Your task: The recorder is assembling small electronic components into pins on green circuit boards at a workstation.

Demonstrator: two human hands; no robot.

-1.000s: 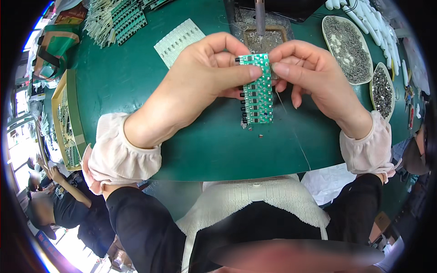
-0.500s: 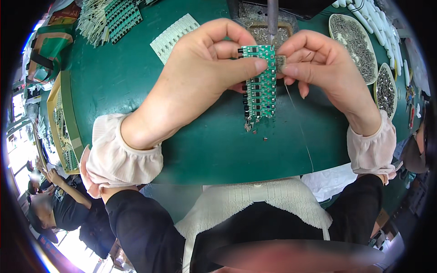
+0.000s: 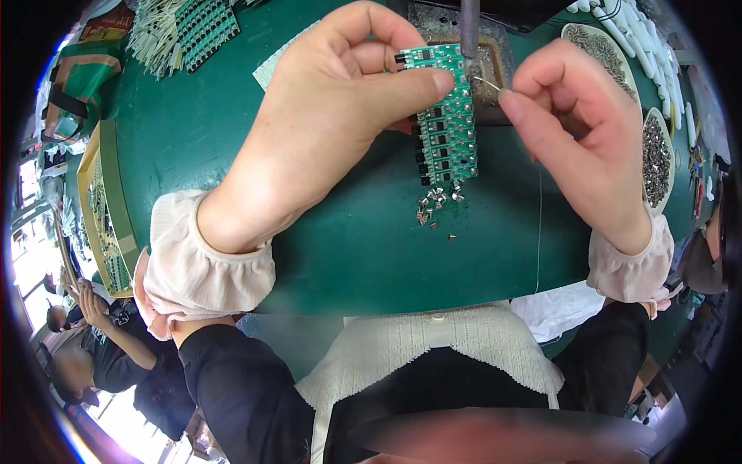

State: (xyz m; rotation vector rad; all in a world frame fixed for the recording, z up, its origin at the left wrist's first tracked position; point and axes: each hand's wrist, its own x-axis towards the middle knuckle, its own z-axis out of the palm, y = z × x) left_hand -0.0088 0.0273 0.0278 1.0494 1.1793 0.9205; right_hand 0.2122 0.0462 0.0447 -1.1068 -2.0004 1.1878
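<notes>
My left hand (image 3: 332, 100) is closed on a green circuit board panel (image 3: 448, 143), thumb on its face and fingers behind. Black components line the panel's left edge, and shiny solder spots show on its right part. The dark rod of a soldering iron (image 3: 470, 27) comes down to the panel's upper right edge. Thumb and forefinger of my right hand (image 3: 583, 131) pinch a thin solder wire (image 3: 488, 83), whose end reaches toward the iron's tip. The wire's tail hangs down over the table. Several small metal pieces (image 3: 437, 199) lie just below the panel.
A soldering stand tray (image 3: 501, 116) sits behind the panel. At the right are two dishes of metal parts, one long (image 3: 597, 48) and one narrower (image 3: 657, 158), beside white tubes (image 3: 645, 39). Another board panel (image 3: 207, 35) and a yellow box (image 3: 116, 209) are left. A person (image 3: 116, 356) sits lower left.
My left hand has moved the panel away from me, uncovering more metal pieces. My right hand has drawn back rightward from the panel edge; the small grey block at its fingertips no longer shows.
</notes>
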